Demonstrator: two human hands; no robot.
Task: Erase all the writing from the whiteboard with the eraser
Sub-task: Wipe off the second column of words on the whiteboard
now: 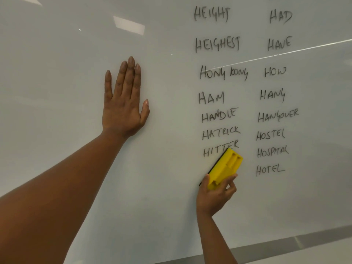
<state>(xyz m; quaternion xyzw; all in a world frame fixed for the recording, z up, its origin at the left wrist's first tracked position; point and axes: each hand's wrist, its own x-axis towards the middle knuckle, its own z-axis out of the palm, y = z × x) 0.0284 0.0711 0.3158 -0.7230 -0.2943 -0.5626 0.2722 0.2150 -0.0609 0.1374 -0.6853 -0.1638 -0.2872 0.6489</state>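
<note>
Right hand (216, 195) pinches yellow plastic eraser (224, 168), tilted, near whiteboard (57, 73) lower edge; left hand (123, 103) spread flat on glossy bare area left of the writing (245, 92).

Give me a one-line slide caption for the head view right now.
Right hand holds the yellow eraser against the word HITTER; left hand lies flat on the whiteboard.

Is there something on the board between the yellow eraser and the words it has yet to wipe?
Nothing visible. The right hand grips the eraser on the whiteboard, its upper end at HITTER. The left hand rests flat, left of both word columns.
</note>
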